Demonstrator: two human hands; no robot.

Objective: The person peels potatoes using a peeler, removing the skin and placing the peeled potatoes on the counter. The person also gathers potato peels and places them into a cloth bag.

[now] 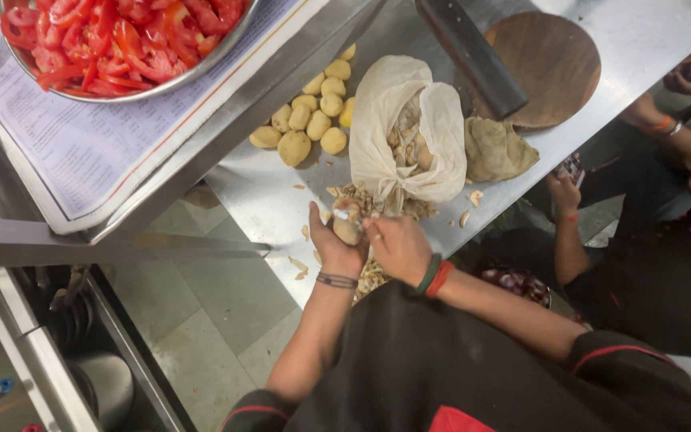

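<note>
My left hand (332,242) holds a boiled potato (346,230) over a pile of peelings (361,200) on the steel table (257,192). My right hand (397,244) pinches the skin at the potato's top. Just beyond the hands stands an open white cloth bag (385,128) with unpeeled potatoes inside. Several peeled yellow potatoes (309,120) lie in a heap left of the bag.
A steel bowl of sliced tomatoes (121,40) rests on a paper-covered shelf at upper left. A round wooden board (549,64) with a dark handle (473,56) across it and a brown cloth (493,148) lie behind the bag. Other people's hands (565,192) are at right.
</note>
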